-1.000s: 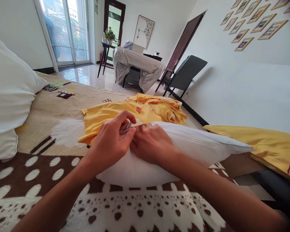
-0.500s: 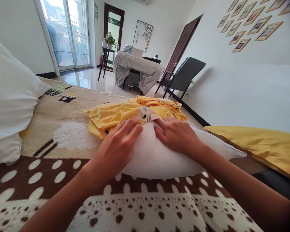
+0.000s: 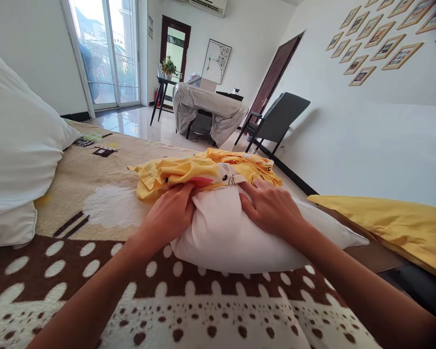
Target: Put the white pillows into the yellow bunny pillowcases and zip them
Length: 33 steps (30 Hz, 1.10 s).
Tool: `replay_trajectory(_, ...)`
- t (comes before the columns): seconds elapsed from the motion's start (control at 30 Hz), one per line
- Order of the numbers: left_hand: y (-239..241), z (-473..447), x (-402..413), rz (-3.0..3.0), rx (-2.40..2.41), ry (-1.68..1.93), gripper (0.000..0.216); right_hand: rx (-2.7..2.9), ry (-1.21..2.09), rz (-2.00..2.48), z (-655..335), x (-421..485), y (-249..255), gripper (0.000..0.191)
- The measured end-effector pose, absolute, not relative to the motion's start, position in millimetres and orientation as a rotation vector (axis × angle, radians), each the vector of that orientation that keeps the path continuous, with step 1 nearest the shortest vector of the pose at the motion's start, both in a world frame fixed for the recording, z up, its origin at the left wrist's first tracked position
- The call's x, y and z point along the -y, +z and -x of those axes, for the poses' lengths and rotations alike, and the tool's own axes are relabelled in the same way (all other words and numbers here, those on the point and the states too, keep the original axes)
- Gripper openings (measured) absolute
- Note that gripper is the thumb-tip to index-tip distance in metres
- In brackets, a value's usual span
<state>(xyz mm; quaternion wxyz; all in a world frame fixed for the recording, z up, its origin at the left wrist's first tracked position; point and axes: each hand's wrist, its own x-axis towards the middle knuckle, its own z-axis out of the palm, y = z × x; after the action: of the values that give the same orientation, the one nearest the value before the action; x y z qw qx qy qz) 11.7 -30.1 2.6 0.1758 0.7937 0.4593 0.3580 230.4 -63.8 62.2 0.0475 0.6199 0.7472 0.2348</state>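
Both hands, left hand (image 3: 170, 213) and right hand (image 3: 271, 206), are curled shut on the white pillow (image 3: 232, 232) mid-bed, at the yellow pillowcase (image 3: 189, 172) mouth on its far end, so bunched fabric could easily snag a corner.

White pillows (image 3: 18, 155) lie left on the patterned blanket (image 3: 94, 213); a grey chair (image 3: 276, 118) stands beyond.
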Motion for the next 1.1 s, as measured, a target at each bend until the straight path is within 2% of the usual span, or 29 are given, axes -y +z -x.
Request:
replay_trajectory(0.1, -3.0, -5.5, 13.9, -2.015, -0.988, 1.076, 0.033, -2.275, 0.712, -1.901, -230.7, 63.4, 62.4, 0.045)
replay_trajectory(0.2, -4.1, 1.6, 5.0, -1.795, -0.825, 0.970, 0.037, -2.277, 0.716, -1.900, -229.9, 61.4, 63.0, 0.046)
replay_trajectory(0.3, -2.8, 1.2, 9.0, -1.843, -0.932, 0.888, 0.050, -2.288, 0.748, -1.893, -227.7, 57.6, 61.8, 0.045)
replay_trajectory(0.4, -2.0, -8.5, 22.9, -2.051, -1.164, 0.938, 0.037, -2.316, 0.834, -1.880, -224.8, 54.6, 56.2, 0.041)
replay_trajectory(0.5, -1.9, -20.5, 36.9, -2.209, -1.329, 0.976, 0.016, -2.462, 1.077, -1.795, -224.0, 55.6, 46.2, 0.030)
replay_trajectory(0.67, -1.0, -29.2, 47.5, -2.306, -1.382, 0.924, 0.016, -2.940, 1.738, -1.358, -227.1, 69.7, 30.1, 0.011)
replay_trajectory(0.77, -3.2, -29.8, 49.4, -2.329, -1.442, 0.928, 0.018, -3.066, 1.719, -1.161, -218.9, 91.2, 23.8, 0.008)
replay_trajectory(0.83, -5.1, -30.2, 49.9, -2.339, -1.446, 0.937, 0.018, -2.966, 1.578, -1.233, -206.0, 111.3, 17.9, 0.022)
replay_trajectory(0.93, -5.0, -29.7, 50.5, -2.314, -1.385, 0.967, 0.016, -2.678, 1.376, -1.397, -183.9, 138.8, 4.3, 0.071)
replay_trajectory(1.0, -2.3, -28.1, 51.5, -2.255, -1.354, 1.026, 0.014, -2.586, 1.329, -1.427, -173.9, 146.2, -4.5, 0.093)
replay_trajectory(1.1, 3.5, -25.0, 55.3, -2.179, -1.310, 1.158, 0.008, -2.617, 1.274, -1.373, -168.5, 136.4, -11.4, 0.104)
